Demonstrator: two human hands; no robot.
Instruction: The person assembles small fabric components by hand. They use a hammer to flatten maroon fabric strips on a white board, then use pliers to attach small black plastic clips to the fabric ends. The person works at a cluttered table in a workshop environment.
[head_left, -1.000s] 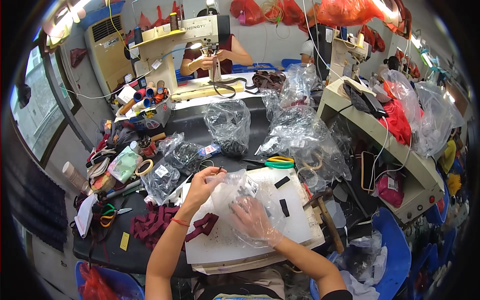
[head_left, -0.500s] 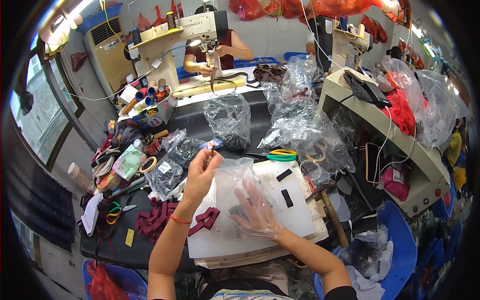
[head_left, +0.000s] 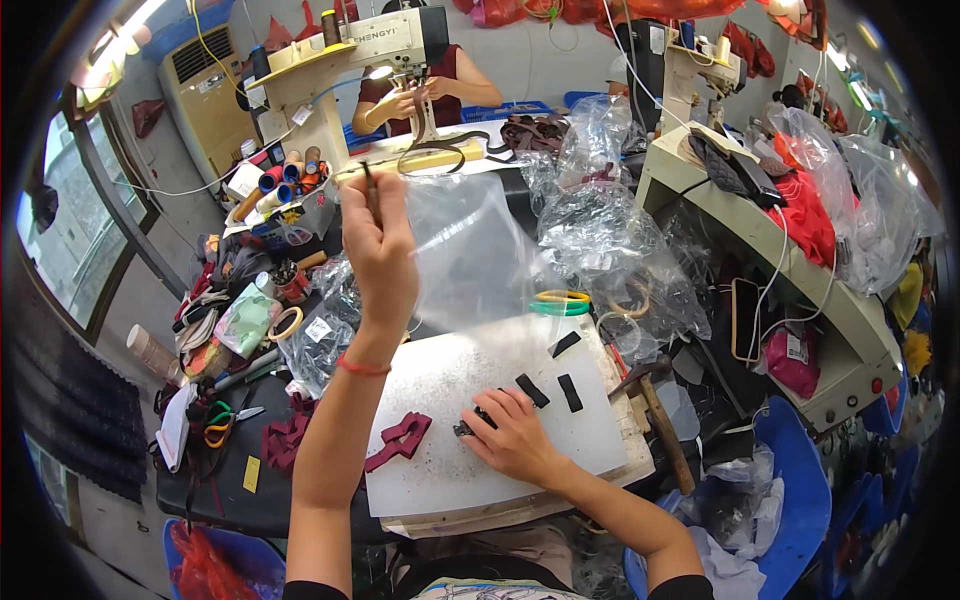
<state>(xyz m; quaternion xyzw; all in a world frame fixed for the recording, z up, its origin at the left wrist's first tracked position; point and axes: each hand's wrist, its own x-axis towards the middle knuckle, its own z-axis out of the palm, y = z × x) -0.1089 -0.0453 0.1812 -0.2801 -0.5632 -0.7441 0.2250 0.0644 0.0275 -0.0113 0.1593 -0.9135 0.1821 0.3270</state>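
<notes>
My left hand (head_left: 378,235) is raised over the far left of the white board (head_left: 450,480), its fingers pinched around a slim dark piece (head_left: 369,185) too small to name. A clear plastic bag (head_left: 465,255) hangs beside that hand, apparently held by its edge. On the board, my right hand (head_left: 515,440) is closed over small black pieces (head_left: 478,422), partly hidden under its fingers. Flat black strips lie just past it: one near the fingertips (head_left: 532,390), another to its right (head_left: 570,393) and a third farther back (head_left: 565,344). A maroon strap (head_left: 400,441) lies left of my right hand.
A hammer (head_left: 665,420) rests at the board's right edge. Beyond are rolls of green and yellow tape (head_left: 560,303) and crumpled clear bags (head_left: 600,235). Scissors (head_left: 225,425) lie at left. A blue bin (head_left: 800,500) stands at right. Across the table, another person works at a sewing machine (head_left: 400,40).
My left hand has risen and moved away, carrying the clear bag off the board. My right hand, earlier spread within the bag, is now out of it and closed over the black pieces.
</notes>
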